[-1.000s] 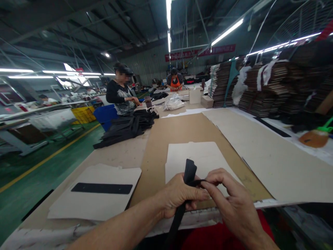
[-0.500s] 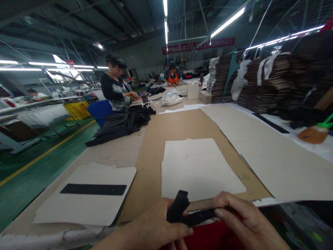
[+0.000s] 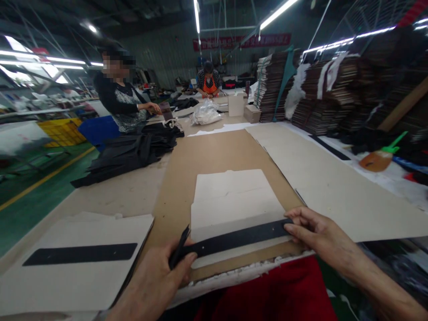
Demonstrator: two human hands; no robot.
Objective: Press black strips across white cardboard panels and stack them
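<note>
A black strip [image 3: 239, 238] with small holes stretches between my two hands, over the near part of a cream sheet [image 3: 230, 196]. My left hand [image 3: 167, 267] is closed on the strip's left end and also grips a folded bundle of black strips [image 3: 180, 245]. The strip's right end is pinched between thumb and fingers of my right hand [image 3: 309, 227]. To the left, another black strip [image 3: 80, 254] lies flat across a stack of cream sheets [image 3: 83, 285].
Brown board [image 3: 207, 154] covers the table's middle, with a long pale board [image 3: 334, 187] at right. A pile of black strips [image 3: 130, 151] lies far left, near a standing co-worker [image 3: 123, 98]. Beyond are a plastic bag [image 3: 205, 111], a second co-worker [image 3: 209, 82] and tall stacks [image 3: 272, 87].
My hands have moved apart and up over the cream sheet, drawing one black strip out straight between them. The view has shifted to the right.
</note>
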